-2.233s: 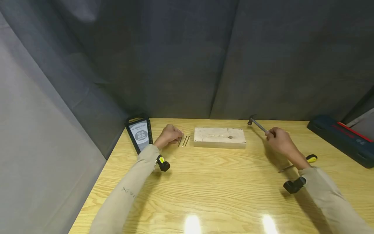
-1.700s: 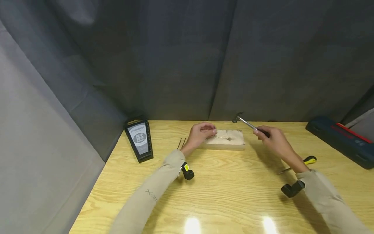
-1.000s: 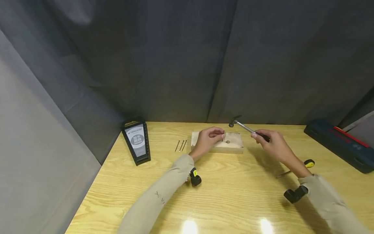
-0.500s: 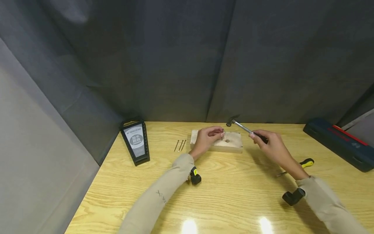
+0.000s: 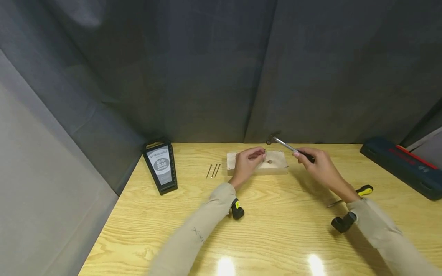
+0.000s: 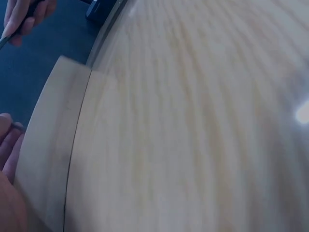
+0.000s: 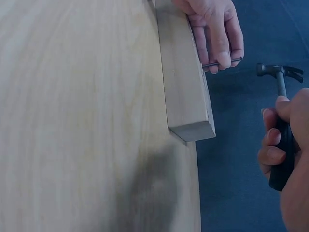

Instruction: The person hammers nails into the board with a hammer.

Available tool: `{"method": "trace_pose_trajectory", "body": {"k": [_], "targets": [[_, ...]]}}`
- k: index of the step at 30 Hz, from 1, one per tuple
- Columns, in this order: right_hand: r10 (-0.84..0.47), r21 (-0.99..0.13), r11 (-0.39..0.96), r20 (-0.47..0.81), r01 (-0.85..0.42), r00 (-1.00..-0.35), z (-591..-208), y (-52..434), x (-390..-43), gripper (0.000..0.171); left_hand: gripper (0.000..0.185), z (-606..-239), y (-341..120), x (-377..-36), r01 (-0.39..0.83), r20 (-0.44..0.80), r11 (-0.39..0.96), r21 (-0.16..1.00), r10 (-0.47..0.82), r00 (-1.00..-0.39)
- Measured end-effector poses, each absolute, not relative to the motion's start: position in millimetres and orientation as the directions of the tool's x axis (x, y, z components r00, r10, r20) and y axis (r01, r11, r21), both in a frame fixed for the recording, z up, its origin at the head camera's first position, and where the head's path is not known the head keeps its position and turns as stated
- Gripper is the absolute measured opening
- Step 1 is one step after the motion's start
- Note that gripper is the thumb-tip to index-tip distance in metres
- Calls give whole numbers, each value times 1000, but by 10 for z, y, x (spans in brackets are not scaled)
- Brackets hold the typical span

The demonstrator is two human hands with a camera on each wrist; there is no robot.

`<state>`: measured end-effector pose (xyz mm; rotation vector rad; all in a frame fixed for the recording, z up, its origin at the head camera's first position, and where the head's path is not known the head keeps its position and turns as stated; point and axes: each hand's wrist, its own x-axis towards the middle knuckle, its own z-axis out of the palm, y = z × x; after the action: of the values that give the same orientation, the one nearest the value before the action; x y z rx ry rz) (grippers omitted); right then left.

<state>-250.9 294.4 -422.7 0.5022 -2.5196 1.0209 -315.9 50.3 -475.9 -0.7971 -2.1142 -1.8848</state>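
Near the centre of the head view we have the pale rectangular wooden block [image 5: 257, 168] lying flat on the yellow wood-grain table [image 5: 276, 237], close to the dark curtain at the back. Our left hand [image 5: 249, 163] rests on the block's left part and pinches a thin dark steel nail [image 7: 223, 62] between thumb and fingertips, point against the top face, so that it stands square to the wood and cannot tip. In the right wrist view the nail shows at the upper right, jutting from the block's face just beside those fingers.

Our right hand [image 5: 319, 165] is wrapped round the black grip of the small steel claw hammer [image 5: 288, 147], well down the handle for swing. The head is raised above the block, just to the right of the nail and not touching it.

Spare nails [image 5: 213, 171] lie left of the block within easy reach of the left hand. A yellow-handled screwdriver [image 5: 352, 194] lies on the table behind the right forearm.
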Motion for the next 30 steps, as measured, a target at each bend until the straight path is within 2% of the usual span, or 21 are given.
{"method": "trace_pose_trajectory", "body": {"k": [16,23,26,30], "targets": [[-214,-532,715,452,-454,-866,-4206,2972,-2409,16,23,-4731,488,-3266,444,407,56,894,309,-860],[-257,-536,722,378,-437,-889,-4010,2901,-2415,18,20,-4724,486,-3241,405,369,47,913,330,-869],[-221,-537,712,441,-453,-870,-3880,2851,-2388,18,19,-4725,471,-3248,396,359,42,917,343,-868],[-138,-509,688,608,-518,-782,-3879,2795,-2361,13,21,-4727,460,-3266,396,355,48,917,353,-866]]}}
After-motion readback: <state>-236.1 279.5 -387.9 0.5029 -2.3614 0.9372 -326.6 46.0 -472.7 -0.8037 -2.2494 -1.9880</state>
